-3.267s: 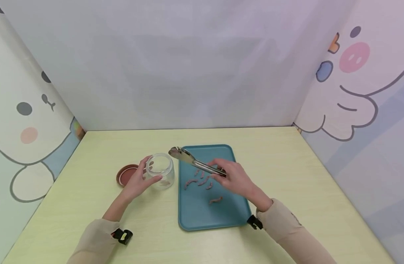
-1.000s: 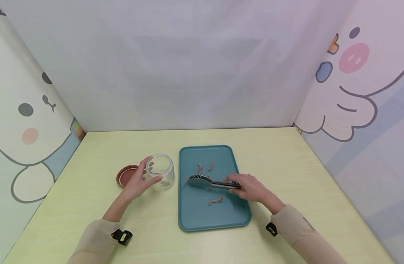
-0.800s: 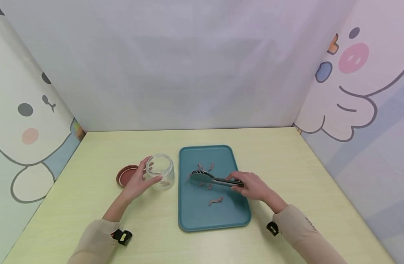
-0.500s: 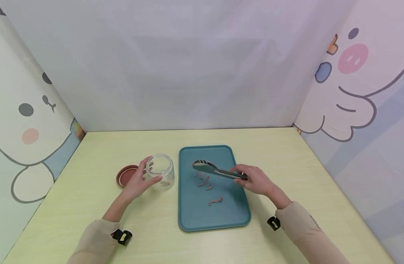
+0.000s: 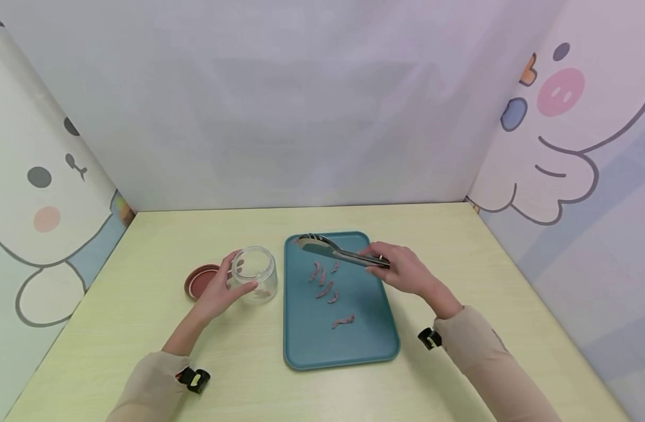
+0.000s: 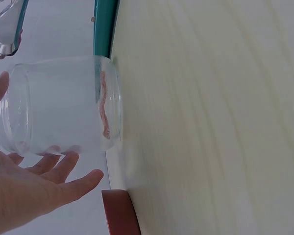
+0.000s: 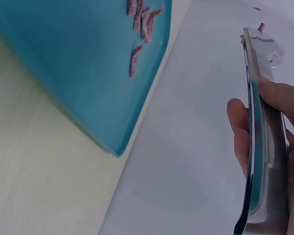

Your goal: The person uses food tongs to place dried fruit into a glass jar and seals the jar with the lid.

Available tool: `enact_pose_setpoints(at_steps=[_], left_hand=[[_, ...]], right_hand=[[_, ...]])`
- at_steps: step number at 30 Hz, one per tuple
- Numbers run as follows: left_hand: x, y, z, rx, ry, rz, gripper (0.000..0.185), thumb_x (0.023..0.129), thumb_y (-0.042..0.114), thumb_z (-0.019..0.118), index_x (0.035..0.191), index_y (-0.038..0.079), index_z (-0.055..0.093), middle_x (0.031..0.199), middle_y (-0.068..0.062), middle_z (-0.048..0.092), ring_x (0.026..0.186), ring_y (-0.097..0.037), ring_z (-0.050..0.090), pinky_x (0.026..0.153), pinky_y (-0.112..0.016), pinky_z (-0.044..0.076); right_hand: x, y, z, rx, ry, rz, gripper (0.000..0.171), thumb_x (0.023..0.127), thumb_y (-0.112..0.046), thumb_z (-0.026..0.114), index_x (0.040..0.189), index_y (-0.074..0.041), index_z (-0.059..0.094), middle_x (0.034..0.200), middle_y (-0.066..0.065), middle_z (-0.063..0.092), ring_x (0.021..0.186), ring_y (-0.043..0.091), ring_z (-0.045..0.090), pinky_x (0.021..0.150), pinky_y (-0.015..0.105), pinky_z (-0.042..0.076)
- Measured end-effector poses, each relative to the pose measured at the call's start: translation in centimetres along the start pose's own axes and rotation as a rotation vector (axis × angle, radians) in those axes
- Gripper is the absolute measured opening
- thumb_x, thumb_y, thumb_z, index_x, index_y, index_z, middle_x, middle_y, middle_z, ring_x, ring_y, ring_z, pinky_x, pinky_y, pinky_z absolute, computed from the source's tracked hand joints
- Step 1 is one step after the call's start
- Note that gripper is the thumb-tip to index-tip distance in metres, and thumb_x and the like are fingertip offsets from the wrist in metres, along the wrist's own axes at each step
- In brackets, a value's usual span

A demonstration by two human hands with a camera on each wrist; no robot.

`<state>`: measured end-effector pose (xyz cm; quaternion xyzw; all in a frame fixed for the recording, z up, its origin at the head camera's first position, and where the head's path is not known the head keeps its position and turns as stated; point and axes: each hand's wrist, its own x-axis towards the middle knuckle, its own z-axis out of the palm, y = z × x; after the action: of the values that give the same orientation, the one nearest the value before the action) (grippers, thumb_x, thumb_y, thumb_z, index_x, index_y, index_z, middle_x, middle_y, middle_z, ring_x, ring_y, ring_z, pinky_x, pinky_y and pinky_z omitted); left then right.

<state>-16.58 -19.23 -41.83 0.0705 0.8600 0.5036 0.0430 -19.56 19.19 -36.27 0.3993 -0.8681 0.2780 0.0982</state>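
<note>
My left hand [image 5: 224,285] holds a clear glass jar [image 5: 255,274] upright on the table, thumb on one side and fingers on the other. In the left wrist view the jar [image 6: 59,105] has a pink strip [image 6: 104,112] lying inside. My right hand [image 5: 395,268] grips metal tongs [image 5: 327,250] squeezed together above the far left corner of the teal tray [image 5: 369,334]. A small pink piece [image 7: 260,27] shows at the tongs' [image 7: 258,122] tip. Several pink strips [image 5: 324,283] lie on the tray, with one more [image 5: 343,320] nearer me.
A red-brown lid [image 5: 197,280] lies flat on the table just left of the jar. Pale walls with cartoon drawings close in the yellow-green table [image 5: 459,234] on three sides.
The right hand has lifted the tongs off the middle of the tray and carried them away from me and left, to the tray's far left corner. Left hand and jar have stayed put.
</note>
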Motion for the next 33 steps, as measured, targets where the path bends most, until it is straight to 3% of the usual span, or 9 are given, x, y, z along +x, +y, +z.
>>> enact_pose_setpoints(at_steps=[11, 20, 33], left_hand=[[0.1, -0.2, 0.2, -0.011, 0.004, 0.008, 0.085, 0.077, 0.036, 0.066, 0.139, 0.014, 0.014, 0.137, -0.022, 0.024, 0.12, -0.044, 0.027, 0.091, -0.058, 0.027], [0.2, -0.3, 0.2, -0.015, 0.002, 0.007, 0.085, 0.077, 0.037, 0.066, 0.14, 0.014, 0.013, 0.137, -0.022, 0.024, 0.12, -0.044, 0.027, 0.091, -0.059, 0.026], [0.2, -0.5, 0.1, -0.027, -0.01, 0.022, 0.083, 0.079, 0.036, 0.065, 0.139, 0.015, 0.013, 0.137, -0.022, 0.025, 0.12, -0.044, 0.026, 0.09, -0.06, 0.025]], right_hand=[[2.2, -1.5, -0.4, -0.023, 0.007, -0.059, 0.028, 0.079, -0.012, 0.067, 0.106, -0.012, 0.059, 0.082, -0.006, 0.056, 0.05, 0.006, 0.038, 0.046, 0.024, 0.034], [3.8, -2.8, 0.2, -0.006, -0.011, -0.082, 0.029, 0.08, -0.011, 0.065, 0.108, -0.011, 0.058, 0.098, -0.003, 0.059, 0.052, 0.006, 0.041, 0.049, 0.023, 0.036], [4.8, -3.9, 3.3, 0.006, -0.034, -0.097, 0.028, 0.081, -0.014, 0.065, 0.108, -0.014, 0.058, 0.083, -0.006, 0.058, 0.053, 0.002, 0.04, 0.047, 0.02, 0.035]])
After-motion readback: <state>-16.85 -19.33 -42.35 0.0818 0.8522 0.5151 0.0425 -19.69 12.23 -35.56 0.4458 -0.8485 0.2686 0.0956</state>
